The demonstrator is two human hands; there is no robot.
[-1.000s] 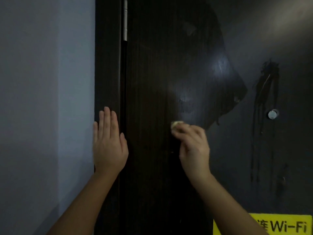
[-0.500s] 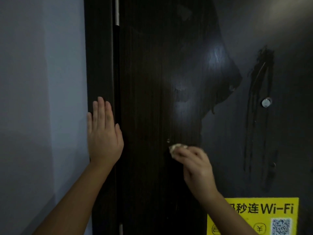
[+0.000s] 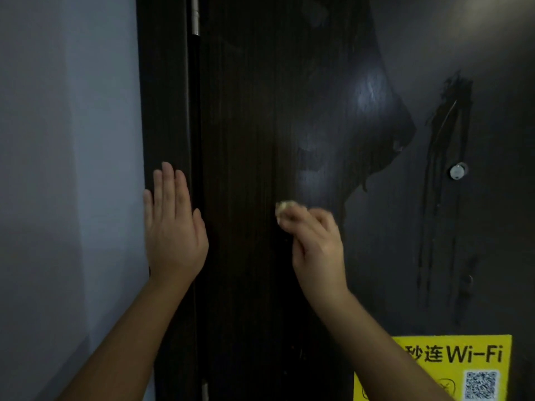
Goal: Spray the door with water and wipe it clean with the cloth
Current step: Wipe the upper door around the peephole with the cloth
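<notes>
Your right hand [image 3: 314, 244] pinches the cloth [image 3: 283, 206] against the door [image 3: 254, 125].
Wad pokes toward 11 o'clock, higher than before; your left hand [image 3: 173, 227] lies flat, fingers up.

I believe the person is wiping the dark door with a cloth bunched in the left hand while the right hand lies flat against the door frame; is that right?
Not quite: the hands are swapped. In the head view the right hand grips the bunched cloth against the dark door, while the left hand lies flat, fingers straight, against the door frame.
</notes>
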